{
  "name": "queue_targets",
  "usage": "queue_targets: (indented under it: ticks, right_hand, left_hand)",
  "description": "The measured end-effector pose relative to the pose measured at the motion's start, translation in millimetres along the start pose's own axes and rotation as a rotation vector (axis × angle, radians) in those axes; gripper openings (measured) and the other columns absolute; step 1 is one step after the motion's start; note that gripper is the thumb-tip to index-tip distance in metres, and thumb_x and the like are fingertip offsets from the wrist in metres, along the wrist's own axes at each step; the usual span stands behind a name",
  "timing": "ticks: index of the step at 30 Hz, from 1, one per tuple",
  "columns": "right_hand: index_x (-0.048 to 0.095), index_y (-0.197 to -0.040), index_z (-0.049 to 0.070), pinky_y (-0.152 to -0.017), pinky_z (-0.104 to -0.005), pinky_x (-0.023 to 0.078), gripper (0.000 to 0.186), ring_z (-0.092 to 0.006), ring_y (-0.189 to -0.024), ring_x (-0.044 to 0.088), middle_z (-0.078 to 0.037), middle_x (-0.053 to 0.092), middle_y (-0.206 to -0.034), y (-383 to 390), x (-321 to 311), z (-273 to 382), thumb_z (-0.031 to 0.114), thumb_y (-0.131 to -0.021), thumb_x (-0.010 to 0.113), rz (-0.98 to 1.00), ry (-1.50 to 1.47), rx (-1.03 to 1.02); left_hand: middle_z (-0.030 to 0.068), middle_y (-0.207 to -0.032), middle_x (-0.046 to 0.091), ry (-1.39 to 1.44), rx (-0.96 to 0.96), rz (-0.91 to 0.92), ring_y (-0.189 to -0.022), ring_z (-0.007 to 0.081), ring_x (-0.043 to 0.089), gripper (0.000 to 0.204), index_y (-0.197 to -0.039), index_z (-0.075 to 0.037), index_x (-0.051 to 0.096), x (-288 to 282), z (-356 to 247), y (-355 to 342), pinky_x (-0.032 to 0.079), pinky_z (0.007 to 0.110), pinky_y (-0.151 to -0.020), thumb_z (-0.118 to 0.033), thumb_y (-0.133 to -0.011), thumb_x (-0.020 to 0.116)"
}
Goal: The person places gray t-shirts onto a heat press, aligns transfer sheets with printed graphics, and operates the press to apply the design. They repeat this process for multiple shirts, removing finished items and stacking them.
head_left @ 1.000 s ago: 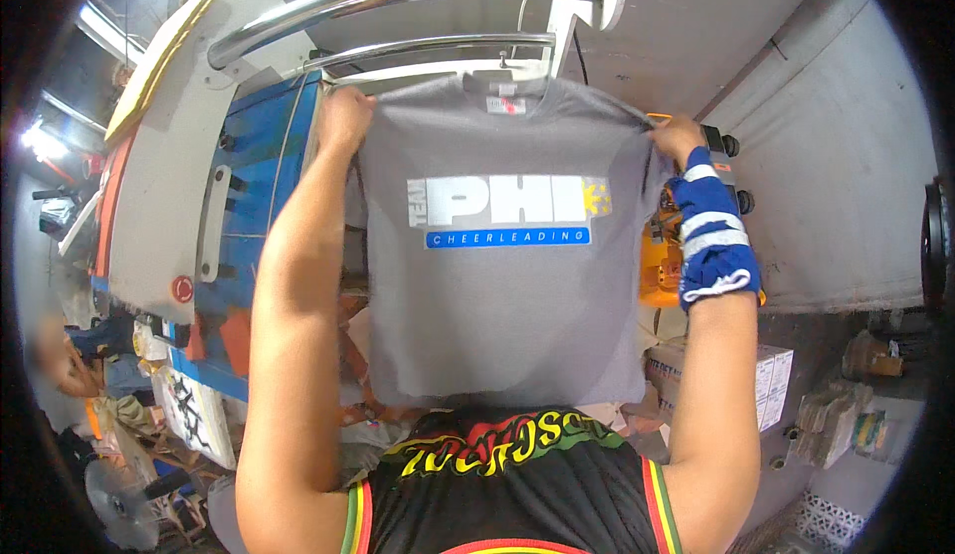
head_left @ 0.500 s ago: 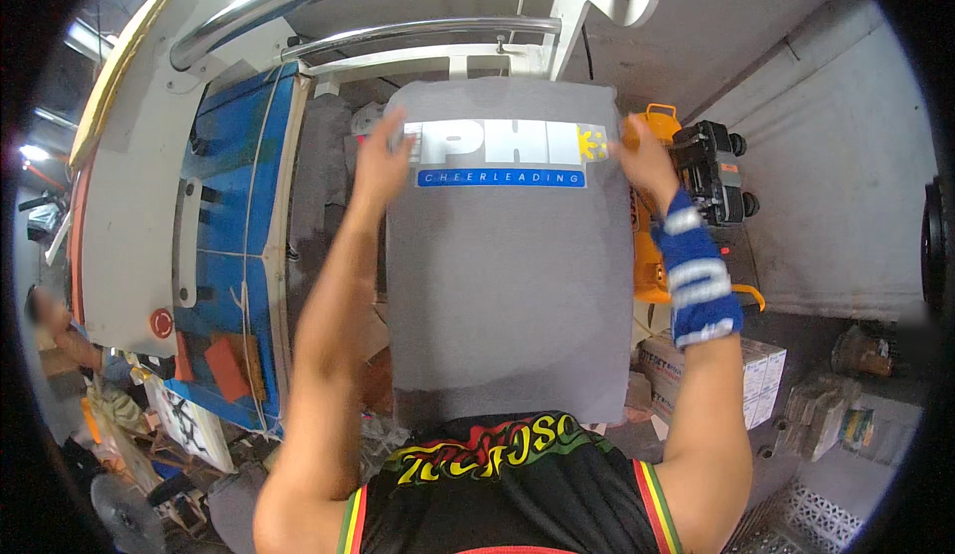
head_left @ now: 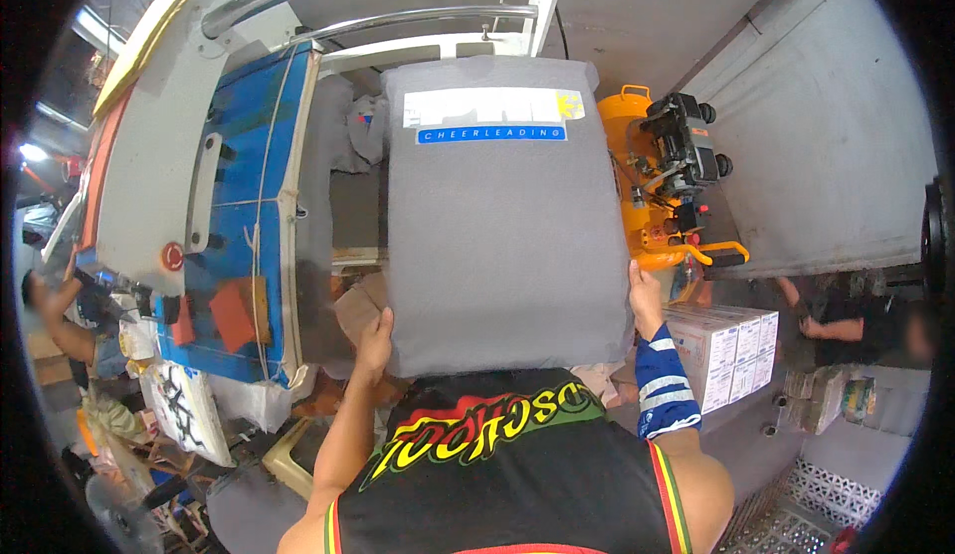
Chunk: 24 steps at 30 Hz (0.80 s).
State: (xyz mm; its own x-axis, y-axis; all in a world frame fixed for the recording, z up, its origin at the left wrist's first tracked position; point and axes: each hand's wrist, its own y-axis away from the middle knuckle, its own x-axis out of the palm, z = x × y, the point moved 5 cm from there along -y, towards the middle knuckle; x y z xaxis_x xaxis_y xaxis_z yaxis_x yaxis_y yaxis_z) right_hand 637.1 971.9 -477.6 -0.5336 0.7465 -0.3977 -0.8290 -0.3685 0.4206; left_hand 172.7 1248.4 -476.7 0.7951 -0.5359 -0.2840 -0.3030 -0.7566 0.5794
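Grey fabric, which looks like a shirt, lies stretched flat over a board in front of me. Near its far end is a printed transfer with white lettering, a blue strip and a yellow sun shape. My left hand is closed on the left edge of the fabric, close to its near corner. Opposite it, my right hand pinches the right edge a little farther away. The fingertips of both hands are partly hidden by the edges. A blue and white band wraps my right forearm.
On the right stand an orange air compressor and stacked white cartons. A blue panel tied with string and a grey machine plate stand left. Chrome bars cross the far side. Other people are at the left and right rims.
Both hands have come down from the sides of the transfer to the near part of the fabric's edges. My view has shifted slightly. Another person now shows at the right.
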Motion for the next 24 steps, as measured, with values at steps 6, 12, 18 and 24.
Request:
queue_targets:
  ticks: [6,12,18,24]
  right_hand:
    - [0.068,-0.091,-0.006,-0.069,-0.0333,0.044,0.052,-0.0141,-0.072,0.049,-0.007,0.062,-0.074,14.6,-19.4,-17.4,0.043,-0.103,0.057,-0.176,0.041,-0.117]
    - [0.067,-0.091,-0.002,-0.076,-0.0405,0.046,0.038,-0.0242,-0.083,0.057,-0.015,0.064,-0.085,36.6,-22.7,13.4,0.036,-0.098,0.063,-0.315,0.469,-0.301]
    - [0.067,-0.094,0.003,-0.085,-0.0481,0.048,0.016,-0.0385,-0.094,0.061,-0.017,0.065,-0.093,46.7,116.9,175.3,0.017,-0.087,0.068,-0.197,0.576,-1.217]
    - [0.067,-0.098,0.006,-0.083,-0.0471,0.054,0.015,-0.0382,-0.093,0.065,-0.018,0.069,-0.093,21.9,325.2,284.4,0.015,-0.087,0.064,0.214,0.629,-1.498]
  left_hand:
    - [0.0154,-0.078,0.060,-0.142,0.180,-0.233,-0.076,0.0215,0.051,0.045,-0.092,0.006,0.061,-20.1,10.7,28.9,0.045,0.038,-0.078,-0.034,-0.106,0.047]
    - [0.0211,-0.101,0.066,-0.158,0.234,-0.272,-0.096,0.0308,0.061,0.040,-0.107,0.007,0.064,-22.5,12.4,44.7,0.046,0.040,-0.090,-0.032,-0.103,0.052]
    - [0.0212,-0.132,0.054,-0.490,0.843,-0.436,-0.128,0.0424,0.049,0.039,-0.124,-0.001,0.059,1.3,-56.6,62.3,0.035,0.054,-0.112,-0.017,-0.090,0.065]
    - [0.0179,-0.133,0.054,-0.631,0.981,-0.288,-0.134,0.0382,0.045,0.044,-0.125,-0.003,0.058,52.8,-82.4,72.6,0.027,0.060,-0.116,-0.010,-0.083,0.070]
